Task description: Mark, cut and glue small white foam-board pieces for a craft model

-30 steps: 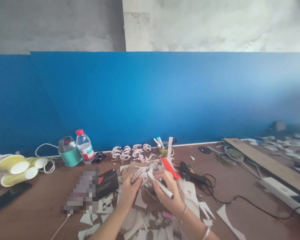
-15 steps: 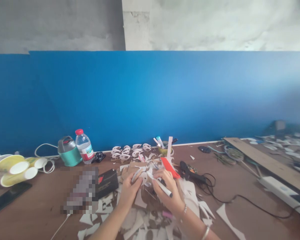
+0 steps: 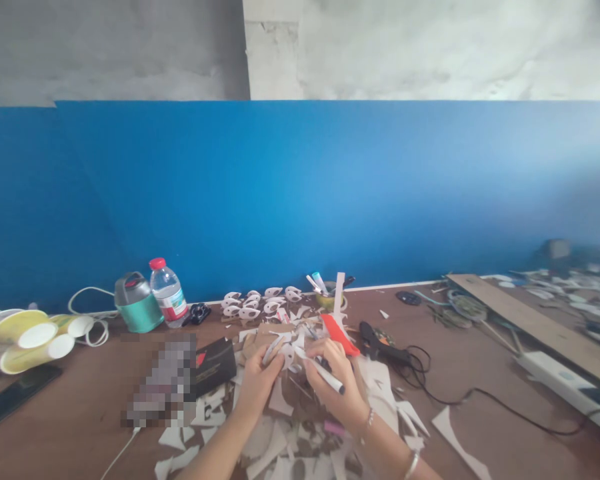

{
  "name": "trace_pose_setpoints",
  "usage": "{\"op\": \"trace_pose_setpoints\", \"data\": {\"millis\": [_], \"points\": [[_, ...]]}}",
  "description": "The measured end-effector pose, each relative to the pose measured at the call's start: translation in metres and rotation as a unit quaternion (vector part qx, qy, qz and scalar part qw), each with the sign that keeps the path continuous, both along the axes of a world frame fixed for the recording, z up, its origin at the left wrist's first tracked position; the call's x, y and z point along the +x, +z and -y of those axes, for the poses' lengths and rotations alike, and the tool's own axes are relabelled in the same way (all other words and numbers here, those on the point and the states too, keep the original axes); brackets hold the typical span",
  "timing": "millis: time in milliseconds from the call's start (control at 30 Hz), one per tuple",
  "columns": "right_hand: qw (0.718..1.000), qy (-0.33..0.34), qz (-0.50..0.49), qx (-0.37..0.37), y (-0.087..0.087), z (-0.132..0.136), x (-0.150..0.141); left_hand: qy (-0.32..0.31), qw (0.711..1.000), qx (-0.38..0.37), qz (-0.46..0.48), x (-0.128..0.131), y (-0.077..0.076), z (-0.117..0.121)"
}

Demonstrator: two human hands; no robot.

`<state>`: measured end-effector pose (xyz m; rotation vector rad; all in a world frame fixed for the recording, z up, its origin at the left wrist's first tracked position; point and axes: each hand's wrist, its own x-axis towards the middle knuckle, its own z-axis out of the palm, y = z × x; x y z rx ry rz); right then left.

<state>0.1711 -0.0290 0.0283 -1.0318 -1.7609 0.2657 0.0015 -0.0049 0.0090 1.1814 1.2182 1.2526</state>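
Observation:
Between thumb and fingers, my left hand [image 3: 261,373] grips a small white cut-out piece [image 3: 287,358] with a dark spot on it. My right hand [image 3: 336,380] is closed round a white marker [image 3: 330,379] with a dark end. The marker's tip points at the white piece; whether it touches I cannot tell. Under and around both hands lie many white paper-like scraps [image 3: 273,440]. Behind them several finished-looking white eye-shaped pieces [image 3: 250,312] stand in rows. An orange-red piece [image 3: 340,335] lies just beyond my right hand.
At the left are a water bottle [image 3: 169,293], a teal-grey container [image 3: 138,303], paper cups [image 3: 35,335], a phone [image 3: 17,398] and a black box [image 3: 214,368]. To the right lie a black corded tool [image 3: 383,347], a power strip [image 3: 567,387] and a long board [image 3: 535,327]. A blue partition [image 3: 300,193] rises behind.
Both hands stay in nearly the same place, still holding the white piece and the marker. The view shifts very slightly.

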Motion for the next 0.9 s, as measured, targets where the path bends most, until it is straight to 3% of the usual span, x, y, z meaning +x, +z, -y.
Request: {"op": "trace_pose_setpoints", "data": {"millis": [233, 900], "points": [[1.0, -0.015, 0.004, -0.002, -0.003, 0.0, 0.0, -0.005, 1.0, -0.003, 0.003, 0.001, 0.003, 0.001], [0.999, -0.043, 0.006, 0.008, 0.006, 0.004, 0.0, -0.007, 1.0, 0.003, 0.004, -0.002, -0.007, -0.003]]}}
